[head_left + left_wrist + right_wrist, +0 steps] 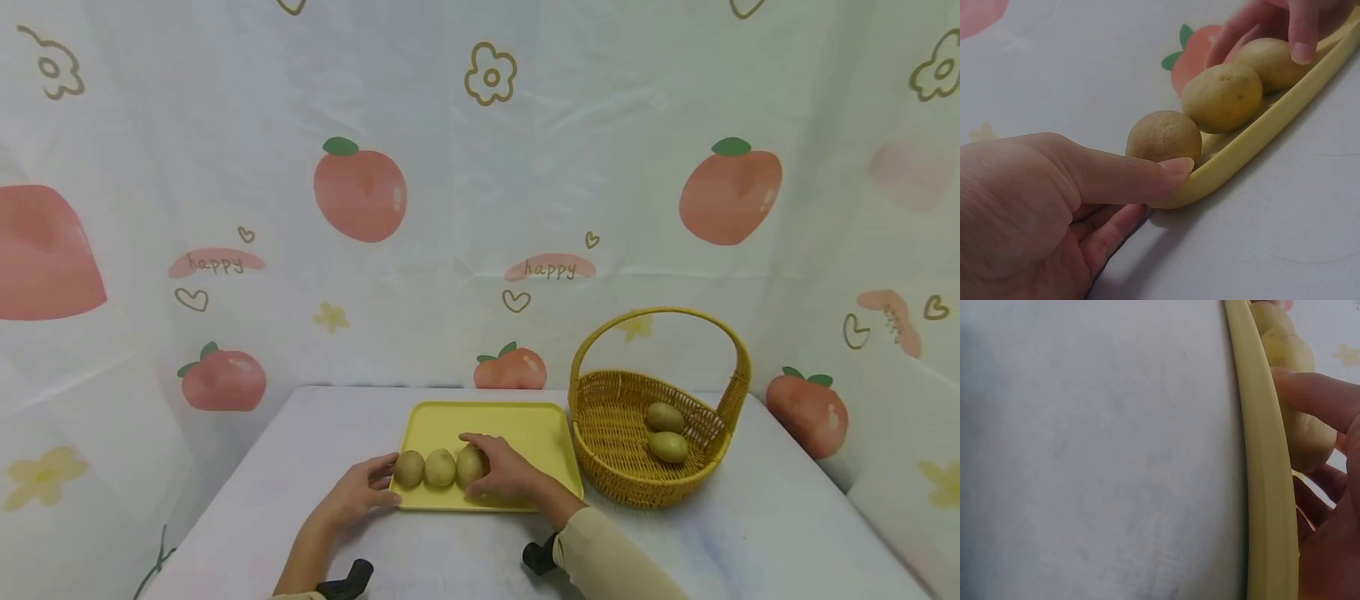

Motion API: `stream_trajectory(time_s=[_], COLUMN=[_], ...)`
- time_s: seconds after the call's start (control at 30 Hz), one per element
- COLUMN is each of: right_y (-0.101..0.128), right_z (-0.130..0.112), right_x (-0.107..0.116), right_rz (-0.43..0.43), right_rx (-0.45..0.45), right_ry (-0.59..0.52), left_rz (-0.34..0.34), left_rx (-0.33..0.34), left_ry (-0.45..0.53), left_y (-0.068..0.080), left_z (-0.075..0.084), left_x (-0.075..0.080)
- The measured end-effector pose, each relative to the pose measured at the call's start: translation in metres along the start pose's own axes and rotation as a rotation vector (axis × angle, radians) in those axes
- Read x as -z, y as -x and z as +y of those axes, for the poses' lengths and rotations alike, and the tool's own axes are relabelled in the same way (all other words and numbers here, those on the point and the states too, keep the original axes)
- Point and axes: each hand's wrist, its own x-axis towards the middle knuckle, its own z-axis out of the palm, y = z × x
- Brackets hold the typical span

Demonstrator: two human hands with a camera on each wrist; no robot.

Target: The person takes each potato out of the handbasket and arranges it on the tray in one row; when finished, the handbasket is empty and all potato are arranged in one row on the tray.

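Potatoes (440, 468), where are they exactly?

"Three are in the yellow tray (495, 421), in one row beside its near rim, starting from its left corner. Perhaps the low rim helps that they do not roll away."

"And how are the hands?"

"The left hand (360, 492) grips the near left corner of the tray, thumb at the rim, fingers curved around the outside, probably to keep the tray steady. If it also touches the left potato (409, 469), I cannot tell. The right hand (513, 475) holds the third potato (472, 465) between thumb and fingers, perhaps to keep it close in the row."

"Is there room for moving?"

"Inside the tray, yes: behind the row its floor stretches to the far rim. On the tray's right, the wicker basket (652, 492) with two more potatoes (668, 447) is just beside, so that side looks tight. On the tray's left, the white table (315, 433) gives more room"
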Motion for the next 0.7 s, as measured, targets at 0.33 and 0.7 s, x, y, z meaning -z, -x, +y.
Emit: stream_trajectory(time_s=[0.33, 0.7], right_y=[0.014, 0.046], right_z=[-0.006, -0.022], right_x=[0.011, 0.054], right_rz=[0.028, 0.024], right_rx=[-0.001, 0.098], right_ry=[-0.01, -0.108], left_rz=[-0.006, 0.014], left_rx=[-0.003, 0.013], left_ry=[0.014, -0.015], left_y=[-0.002, -0.001], left_z=[-0.002, -0.002], left_x=[-0.002, -0.001])
